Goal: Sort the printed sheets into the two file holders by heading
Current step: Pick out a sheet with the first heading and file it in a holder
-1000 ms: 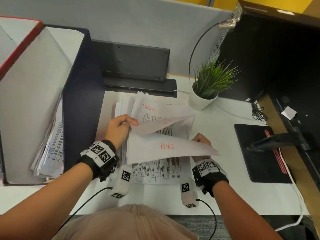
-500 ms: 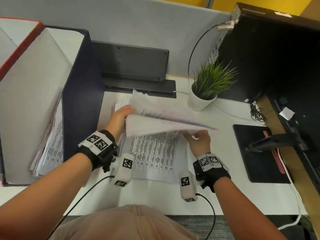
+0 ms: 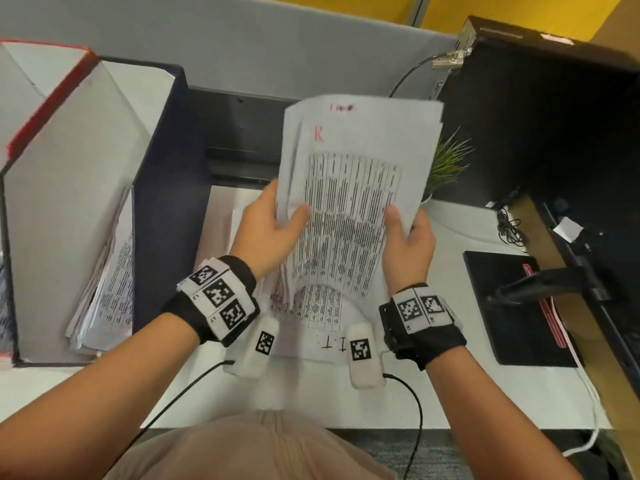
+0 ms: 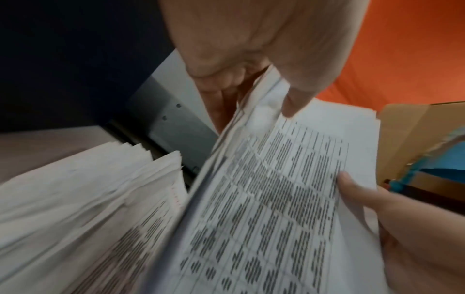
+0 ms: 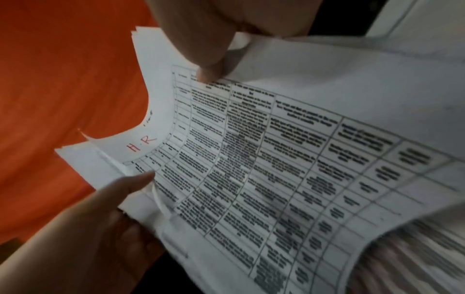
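Both hands hold a stack of printed sheets (image 3: 356, 174) upright above the desk. My left hand (image 3: 277, 220) grips its left edge with the thumb on the front. My right hand (image 3: 408, 230) grips the right edge the same way. In the right wrist view the front sheet (image 5: 276, 159) is a printed table headed "HR" in red. More sheets (image 3: 318, 327) lie flat on the desk below. The navy file holder (image 3: 166, 202) stands at the left with sheets (image 3: 110, 271) leaning inside. A red-edged holder (image 3: 52, 84) stands beyond it.
A potted plant (image 3: 446, 168) stands behind the raised stack. A black stand (image 3: 242, 133) sits against the grey partition. To the right are a black pad (image 3: 512, 306), a black arm (image 3: 554, 285) and a dark cabinet (image 3: 536, 116). Cables run from both wrists.
The hands were leafing through sheets lying on the desk. Now both have lifted a stack upright off the desk, and other sheets stay lying below.
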`<state>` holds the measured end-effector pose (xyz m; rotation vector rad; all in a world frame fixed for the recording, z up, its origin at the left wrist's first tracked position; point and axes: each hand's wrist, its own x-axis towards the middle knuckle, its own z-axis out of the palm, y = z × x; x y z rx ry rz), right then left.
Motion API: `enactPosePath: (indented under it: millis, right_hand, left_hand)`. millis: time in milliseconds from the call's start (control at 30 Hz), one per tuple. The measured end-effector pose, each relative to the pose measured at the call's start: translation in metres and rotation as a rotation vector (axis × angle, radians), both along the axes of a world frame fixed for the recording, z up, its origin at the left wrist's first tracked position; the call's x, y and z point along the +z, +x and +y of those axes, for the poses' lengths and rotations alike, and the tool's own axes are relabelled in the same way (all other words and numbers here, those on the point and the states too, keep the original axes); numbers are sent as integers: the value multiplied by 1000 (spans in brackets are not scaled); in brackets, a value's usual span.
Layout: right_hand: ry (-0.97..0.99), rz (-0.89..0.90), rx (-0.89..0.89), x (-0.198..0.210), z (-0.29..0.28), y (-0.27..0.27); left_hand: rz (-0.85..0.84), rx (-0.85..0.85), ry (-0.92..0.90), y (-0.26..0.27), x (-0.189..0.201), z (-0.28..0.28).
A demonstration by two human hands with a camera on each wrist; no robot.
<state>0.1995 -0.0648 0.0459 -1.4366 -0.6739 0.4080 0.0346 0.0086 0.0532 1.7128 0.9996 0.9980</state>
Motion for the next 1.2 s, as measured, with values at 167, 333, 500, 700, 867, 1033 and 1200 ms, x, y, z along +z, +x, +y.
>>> enactPosePath:
  millis: [167, 333, 500, 700, 867, 1033, 1200]
  right_hand:
    - [232, 0, 46, 34, 2, -16]
    - [176, -70, 109, 22, -4, -22]
    - [-53, -1, 122, -13, -13, -25]
    - [-15, 70, 80, -17, -10, -17]
    - [-203, 83, 85, -37, -9, -30]
    - [-178, 65, 68, -25, 2, -29]
    - [1, -47, 134, 9, 11, -20]
  left_hand:
    - [-228, 136, 247, 5, 27, -11]
    - [-203, 150, 222, 0, 7, -8]
    - [-15, 67, 120, -2, -34, -9]
    - [-65, 127, 204, -1, -27, -6]
    - [13, 170, -3, 4, -51, -4]
    - [12, 266, -16, 3, -36, 2]
    - [-94, 263, 60, -15, 34, 11]
